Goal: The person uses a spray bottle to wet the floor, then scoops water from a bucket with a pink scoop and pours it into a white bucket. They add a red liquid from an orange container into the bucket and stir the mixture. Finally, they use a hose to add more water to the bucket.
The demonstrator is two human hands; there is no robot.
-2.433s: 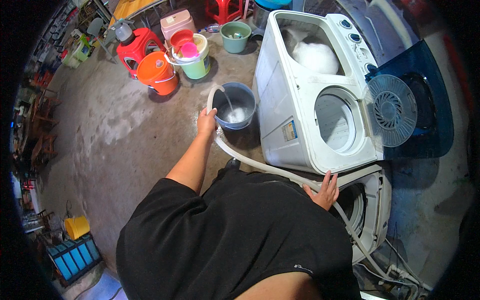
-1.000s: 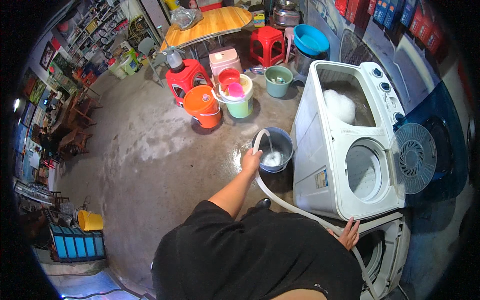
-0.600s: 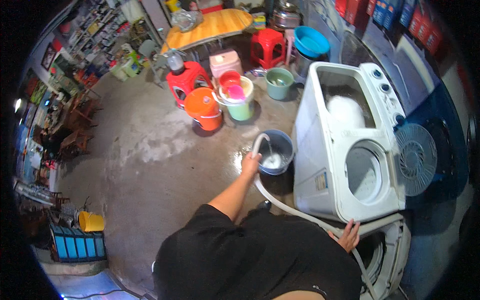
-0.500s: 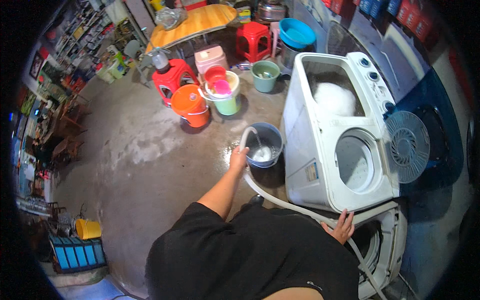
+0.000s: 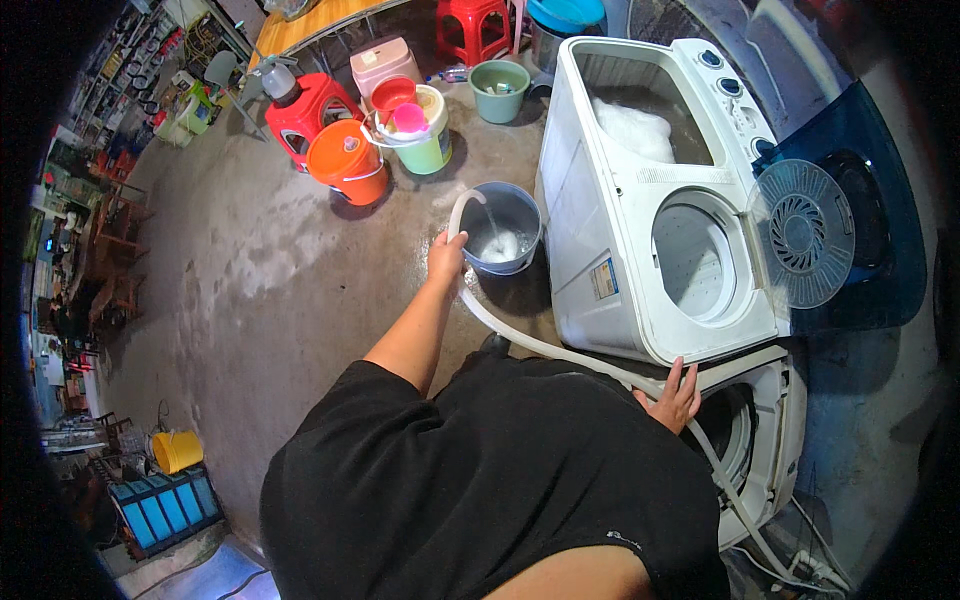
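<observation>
My left hand (image 5: 447,257) is closed around a pale flexible hose (image 5: 520,341) near its curved end. From that end, water runs into a grey-blue bucket (image 5: 478,193) on the floor, with white foam inside. My right hand (image 5: 672,399), fingers spread, rests by the near corner of a white twin-tub washing machine (image 5: 592,235). Under or beside that hand the hose passes on toward the lower right; whether the palm presses it is hidden. Foam (image 5: 635,130) sits in the machine's far tub, while its near round spin tub (image 5: 690,262) stands uncovered.
A second, front-opening machine (image 5: 775,430) stands close to my right side. The dark blue lid (image 5: 880,270) is raised against the wall. Beyond the bucket are an orange lidded bucket (image 5: 345,160), a pale green bucket (image 5: 428,150), a green basin (image 5: 500,97) and red stools (image 5: 472,28).
The whole view has shifted, so the bucket and machine appear higher and further left. Both hands keep their places on the hose and by the machine, and water still flows.
</observation>
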